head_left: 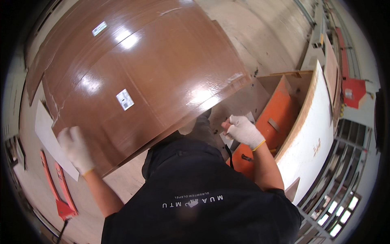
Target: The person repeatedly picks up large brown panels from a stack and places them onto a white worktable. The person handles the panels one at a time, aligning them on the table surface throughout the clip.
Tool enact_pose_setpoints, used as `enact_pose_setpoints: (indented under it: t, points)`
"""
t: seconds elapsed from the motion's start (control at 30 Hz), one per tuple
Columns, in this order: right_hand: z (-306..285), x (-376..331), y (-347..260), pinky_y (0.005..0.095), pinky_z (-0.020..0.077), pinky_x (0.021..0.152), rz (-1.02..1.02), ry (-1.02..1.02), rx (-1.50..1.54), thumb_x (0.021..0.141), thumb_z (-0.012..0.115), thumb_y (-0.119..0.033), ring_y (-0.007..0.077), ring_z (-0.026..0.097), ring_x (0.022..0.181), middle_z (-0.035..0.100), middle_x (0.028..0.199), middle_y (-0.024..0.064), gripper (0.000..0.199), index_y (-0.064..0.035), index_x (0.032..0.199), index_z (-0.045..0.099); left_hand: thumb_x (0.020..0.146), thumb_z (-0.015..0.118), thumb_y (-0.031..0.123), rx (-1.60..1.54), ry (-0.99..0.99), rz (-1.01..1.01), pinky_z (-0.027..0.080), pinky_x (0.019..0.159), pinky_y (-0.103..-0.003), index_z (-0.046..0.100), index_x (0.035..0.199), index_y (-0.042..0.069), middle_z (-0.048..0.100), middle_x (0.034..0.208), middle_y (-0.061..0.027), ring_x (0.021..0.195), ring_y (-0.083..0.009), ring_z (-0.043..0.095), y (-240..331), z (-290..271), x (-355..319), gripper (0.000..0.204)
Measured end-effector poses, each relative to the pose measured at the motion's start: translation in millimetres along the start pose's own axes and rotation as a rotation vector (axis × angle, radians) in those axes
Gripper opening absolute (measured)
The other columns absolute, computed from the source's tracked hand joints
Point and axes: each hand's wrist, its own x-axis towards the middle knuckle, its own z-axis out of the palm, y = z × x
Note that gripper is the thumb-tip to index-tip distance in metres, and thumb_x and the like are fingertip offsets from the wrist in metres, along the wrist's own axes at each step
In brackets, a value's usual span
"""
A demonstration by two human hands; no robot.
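Observation:
A wide, flat brown package point(134, 77) with a glossy, film-like surface lies in front of me and bears two white labels point(125, 99). At its near left corner is my left hand point(76, 149) in a white knit glove, blurred. Whether its fingers grip the edge cannot be made out. My right hand point(243, 131), in a similar glove with bare fingertips showing, is raised to the right of the package. Its fingers are curled closed; anything inside them is hidden. Below and beyond that hand stands an orange board point(276, 116).
A curved-looking white panel point(310, 146) with a worn wooden edge stands right of the orange board. Red pallet-jack forks point(59, 181) rest on the floor at left, near a white sheet point(46, 126). A metal rack point(345, 162) is at far right. Dark debris point(256, 73) dots the floor.

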Motion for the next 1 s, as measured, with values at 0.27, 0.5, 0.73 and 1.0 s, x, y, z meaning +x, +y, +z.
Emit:
enact_pose_setpoints:
  t: [0.27, 0.5, 0.73, 1.0]
  points:
    - [3, -1, 83, 0.0340, 0.0539, 0.088, -0.272, 0.225, -0.120, 0.097, 0.063, -0.014, 0.0208, 0.069, 0.095, 0.075, 0.106, 0.0145, 0.032, 0.0038, 0.123, 0.069, 0.092, 0.071, 0.024, -0.055, -0.178, 0.200, 0.032, 0.120, -0.057, 0.061, 0.127, 0.001, 0.058, 0.137, -0.0236, 0.135, -0.0443, 0.049, 28, 10, -135, 0.043]
    - [-121, 135, 59, 0.0339, 0.0513, 0.095, -0.364, 0.870, -0.046, 0.100, 0.061, -0.014, 0.0205, 0.065, 0.108, 0.071, 0.122, 0.0127, 0.038, 0.0011, 0.134, 0.064, 0.104, 0.042, 0.058, 0.292, -0.125, -0.948, 0.048, 0.105, -0.052, 0.064, 0.129, -0.001, 0.065, 0.132, -0.0306, 0.121, -0.0467, 0.062, -143, -14, -122, 0.068]
    - [-164, 238, 20, 0.0314, 0.0478, 0.082, -0.256, 0.469, 0.232, 0.108, 0.052, -0.038, 0.0172, 0.055, 0.089, 0.064, 0.112, 0.0037, 0.039, -0.0088, 0.130, 0.066, 0.104, 0.032, 0.059, 0.229, -0.156, -0.890, 0.049, 0.103, -0.052, 0.075, 0.107, -0.003, 0.069, 0.116, -0.0323, 0.114, -0.0479, 0.066, -170, 13, -125, 0.075]
    - [-124, 192, -9, 0.0371, 0.0560, 0.083, -0.336, 0.496, 0.213, 0.109, 0.042, -0.049, 0.0222, 0.066, 0.099, 0.066, 0.118, 0.0096, 0.055, -0.0042, 0.134, 0.062, 0.099, 0.043, 0.053, 0.002, 0.006, -1.041, 0.053, 0.098, -0.050, 0.078, 0.106, 0.006, 0.072, 0.113, -0.0245, 0.109, -0.0435, 0.069, -142, 2, -112, 0.058]
